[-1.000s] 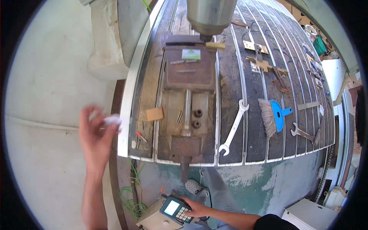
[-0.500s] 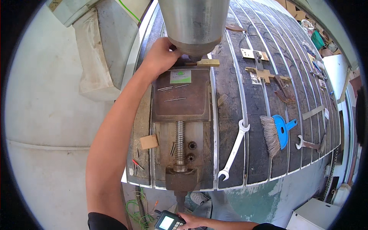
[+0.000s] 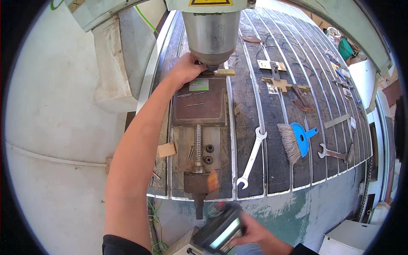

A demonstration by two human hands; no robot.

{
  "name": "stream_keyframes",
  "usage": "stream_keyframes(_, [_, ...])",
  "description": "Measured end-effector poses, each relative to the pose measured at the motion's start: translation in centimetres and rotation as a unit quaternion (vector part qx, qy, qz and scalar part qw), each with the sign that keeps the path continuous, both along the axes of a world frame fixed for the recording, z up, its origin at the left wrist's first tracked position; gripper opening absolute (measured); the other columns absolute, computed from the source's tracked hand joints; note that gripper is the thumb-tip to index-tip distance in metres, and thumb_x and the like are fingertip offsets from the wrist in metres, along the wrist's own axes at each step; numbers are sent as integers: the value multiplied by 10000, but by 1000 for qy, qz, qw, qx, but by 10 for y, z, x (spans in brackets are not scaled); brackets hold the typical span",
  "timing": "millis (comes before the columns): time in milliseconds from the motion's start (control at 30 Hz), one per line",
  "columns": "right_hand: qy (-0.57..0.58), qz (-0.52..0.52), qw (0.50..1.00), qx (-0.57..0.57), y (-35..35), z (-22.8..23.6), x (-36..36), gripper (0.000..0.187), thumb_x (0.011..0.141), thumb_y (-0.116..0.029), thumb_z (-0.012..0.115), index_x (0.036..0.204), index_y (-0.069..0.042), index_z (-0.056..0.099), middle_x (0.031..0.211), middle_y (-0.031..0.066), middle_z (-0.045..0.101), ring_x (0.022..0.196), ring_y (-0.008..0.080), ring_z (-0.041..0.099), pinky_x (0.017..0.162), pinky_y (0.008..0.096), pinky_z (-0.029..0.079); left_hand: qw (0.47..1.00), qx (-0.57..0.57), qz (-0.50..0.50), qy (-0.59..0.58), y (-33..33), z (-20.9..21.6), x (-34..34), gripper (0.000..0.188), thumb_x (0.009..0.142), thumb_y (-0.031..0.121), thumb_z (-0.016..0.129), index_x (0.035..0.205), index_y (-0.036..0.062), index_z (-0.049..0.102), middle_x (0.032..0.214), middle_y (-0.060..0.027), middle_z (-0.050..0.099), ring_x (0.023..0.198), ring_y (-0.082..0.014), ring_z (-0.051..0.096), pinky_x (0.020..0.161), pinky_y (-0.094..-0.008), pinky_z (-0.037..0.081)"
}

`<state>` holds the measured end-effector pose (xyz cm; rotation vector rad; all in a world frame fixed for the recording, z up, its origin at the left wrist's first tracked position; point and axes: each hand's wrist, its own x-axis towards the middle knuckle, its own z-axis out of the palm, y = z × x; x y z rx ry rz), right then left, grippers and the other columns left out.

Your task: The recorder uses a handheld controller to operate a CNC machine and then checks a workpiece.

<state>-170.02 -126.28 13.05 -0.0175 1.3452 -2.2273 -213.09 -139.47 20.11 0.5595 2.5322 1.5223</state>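
Observation:
Below the metal spindle [image 3: 211, 38], my left hand [image 3: 187, 70] has its fingers curled in at the spindle's lower end; what they grip there is hidden. A small brass-coloured block [image 3: 224, 72] sits just right of the spindle nose, at the far end of the machine vise [image 3: 199, 117]. Low in the view, my right hand [image 3: 255, 231] is closed around a black handheld controller [image 3: 219, 229] with a lit screen, tilted and smeared by motion. On the vise lie a green and white card [image 3: 198, 85] and several thin metal rods [image 3: 194, 104].
Two dark round collets [image 3: 209, 154] lie beside the vise screw [image 3: 198, 144]. A long open-ended wrench [image 3: 251, 159], a blue-handled brush [image 3: 301, 140] and a shorter wrench [image 3: 333, 153] rest on the slotted table. Clamps [image 3: 278, 78] stand farther back. A blurred orange thing [image 3: 213, 181] shows near the vise's front.
The controller in my right hand has come up and to the right, now larger and tilted. My view has shifted, showing more of the spindle head. My left hand stays at the spindle's lower end.

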Motion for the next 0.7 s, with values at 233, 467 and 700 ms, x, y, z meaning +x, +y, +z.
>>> stream_keyframes(233, [26,-297,954,-4,36,39,-66,721,616,-35,745,1238,1,380,1113,82,535,1024,172,524,897,335,421,1000,-19,-10,-12,-1,-4,-11,315,794,115,613,1066,-42,594,1006,-120,643,930,-180,580,849,-307,418])
stream_keyframes(467, [25,-317,948,-3,45,34,-105,642,646,-20,709,1212,1,408,1067,86,550,977,172,552,860,320,444,1000,-2,-11,-19,1,6,2,309,818,109,599,1092,-32,577,1035,-109,626,920,-176,564,851,-302,411])
stream_keyframes(700, [-1,-351,936,-7,52,19,-118,594,642,-24,701,1172,-1,434,1026,95,578,909,174,589,799,308,480,999,17,-33,-19,-2,-1,-8,304,822,120,603,1082,-36,579,1020,-111,627,912,-174,561,845,-298,411])
